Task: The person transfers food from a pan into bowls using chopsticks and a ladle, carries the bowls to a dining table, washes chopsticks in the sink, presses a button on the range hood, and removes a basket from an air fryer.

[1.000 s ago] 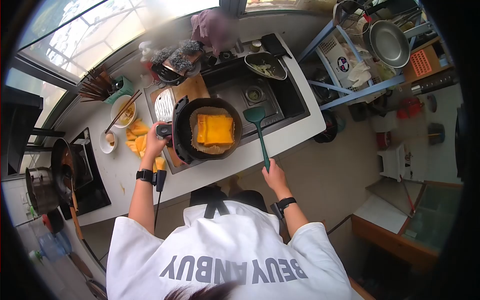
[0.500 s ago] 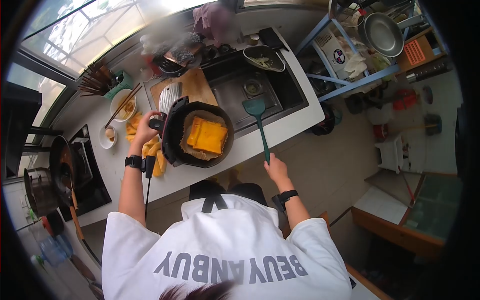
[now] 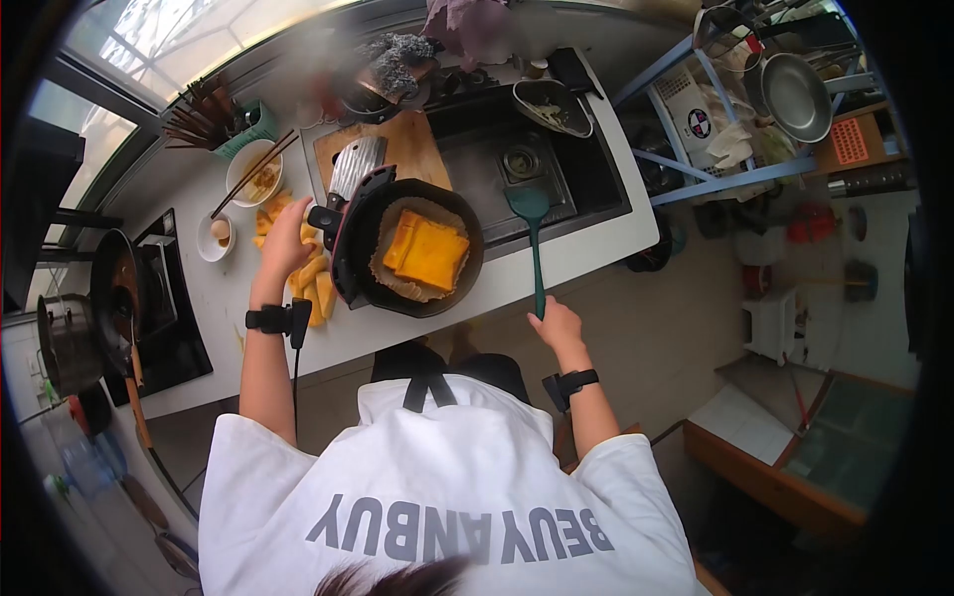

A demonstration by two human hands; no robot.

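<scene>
A dark air fryer basket [image 3: 467,223] rests on the counter's front part. Inside it, yellow-orange bread-like slices [image 3: 434,254] lie overlapping on a brown paper liner [image 3: 390,281]. My left hand [image 3: 285,245] is just left of the basket's black handle [image 3: 324,217], fingers stretched and parted, with nothing gripped. My right hand [image 3: 558,326] is closed round the end of a green spatula [image 3: 538,253], whose blade points away over the sink's front edge. Yellow pieces that look like a cloth or peel [image 3: 316,288] lie beside my left hand.
Behind the basket are a cleaver [image 3: 356,169] and a wooden cutting board [image 3: 412,144]. The sink [image 3: 482,184] lies to the right. At left stand a bowl with chopsticks [image 3: 238,181], a small bowl with an egg [image 3: 207,243] and a wok [image 3: 114,288].
My left hand has let go of the basket's handle and opened beside it. The right hand still holds the spatula. The whole view has shifted slightly.
</scene>
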